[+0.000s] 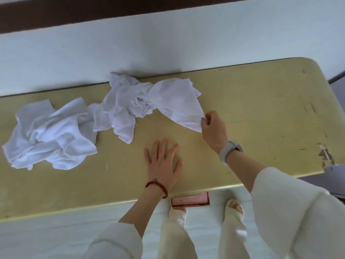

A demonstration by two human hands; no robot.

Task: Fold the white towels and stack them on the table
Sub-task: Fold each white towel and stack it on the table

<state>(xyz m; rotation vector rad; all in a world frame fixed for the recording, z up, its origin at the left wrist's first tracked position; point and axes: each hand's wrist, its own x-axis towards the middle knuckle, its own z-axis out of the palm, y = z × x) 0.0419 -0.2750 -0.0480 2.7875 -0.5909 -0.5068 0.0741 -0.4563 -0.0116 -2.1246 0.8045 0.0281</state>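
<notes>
White cloth towels lie unfolded on our scuffed yellow-green tabletop (pixel 261 113): one crumpled towel (pixel 48 135) at the left, a second bunched towel (pixel 141 101) at centre, its near-right corner drawn out. Our right hand (pixel 214 128) pinches that corner between thumb and fingers. Our left hand (pixel 163 161) rests flat on the bare surface, fingers spread, grasping nothing. We note chipped laminate (pixel 325 155) at the table's right edge, a pale wall (pixel 168 43) behind it, a pink box (pixel 190 200) beneath it on the light floor (pixel 56 238)
</notes>
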